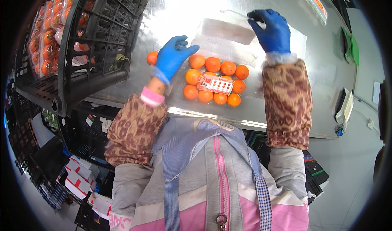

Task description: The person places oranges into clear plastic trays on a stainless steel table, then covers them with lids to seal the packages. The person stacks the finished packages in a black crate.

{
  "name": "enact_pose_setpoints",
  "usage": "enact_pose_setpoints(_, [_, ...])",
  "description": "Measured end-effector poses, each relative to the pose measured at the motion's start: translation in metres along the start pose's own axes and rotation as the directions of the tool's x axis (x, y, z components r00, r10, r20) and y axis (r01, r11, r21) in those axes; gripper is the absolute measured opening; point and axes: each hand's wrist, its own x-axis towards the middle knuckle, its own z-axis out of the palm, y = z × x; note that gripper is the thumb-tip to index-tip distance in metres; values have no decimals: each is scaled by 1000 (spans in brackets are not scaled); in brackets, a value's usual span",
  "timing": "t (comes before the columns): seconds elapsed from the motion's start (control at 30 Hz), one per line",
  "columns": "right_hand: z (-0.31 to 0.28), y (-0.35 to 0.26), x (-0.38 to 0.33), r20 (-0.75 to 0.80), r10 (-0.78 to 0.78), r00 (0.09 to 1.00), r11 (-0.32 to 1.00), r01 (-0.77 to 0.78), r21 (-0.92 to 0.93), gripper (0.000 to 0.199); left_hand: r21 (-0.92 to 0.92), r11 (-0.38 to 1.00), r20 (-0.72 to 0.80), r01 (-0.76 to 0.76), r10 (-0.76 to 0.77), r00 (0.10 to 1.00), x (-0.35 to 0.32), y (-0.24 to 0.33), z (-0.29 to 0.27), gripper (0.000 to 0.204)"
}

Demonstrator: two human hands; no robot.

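A clear plastic box of orange persimmons (228,68) lies on the metal table, with a red and white label (216,84) across its middle. Beyond the fruit, a clear sheet that looks like the raised lid (226,47) stretches away from me. My left hand (172,56), in a blue glove, is beside the box's far left corner, thumb and fingers apart. One loose persimmon (152,58) sits just left of it. My right hand (272,30), also blue-gloved, curves its fingers by the sheet's far right edge. A gap shows between thumb and fingertips; contact with the clear plastic is unclear.
At the left, a black crate (104,34) stands tilted by stacked packs of fruit (45,47). A small clear pack (317,5) lies at the far right. Green (352,47) and white holders (345,107) line the right table edge. Dark crates (83,133) sit below the table.
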Motion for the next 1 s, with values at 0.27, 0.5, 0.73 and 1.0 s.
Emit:
enact_pose_setpoints(0.27, [-46,-81,-100,-40,-95,995,980,86,-177,25,-81,996,-58,-26,22,998,-84,-12,-33,35])
enact_pose_setpoints(0.5, [-18,-113,-188,50,-129,990,992,129,-4,32,-200,941,32,272,-271,962,-139,-34,-38,37])
enact_pose_setpoints(0.73, [14,-112,-226,76,-176,981,983,179,-29,39,-200,833,385,516,-417,823,-155,-50,-9,46])
enact_pose_setpoints(1.0, [27,-113,-238,199,-138,970,986,153,-64,39,-624,608,294,492,-400,868,-149,-71,35,28])
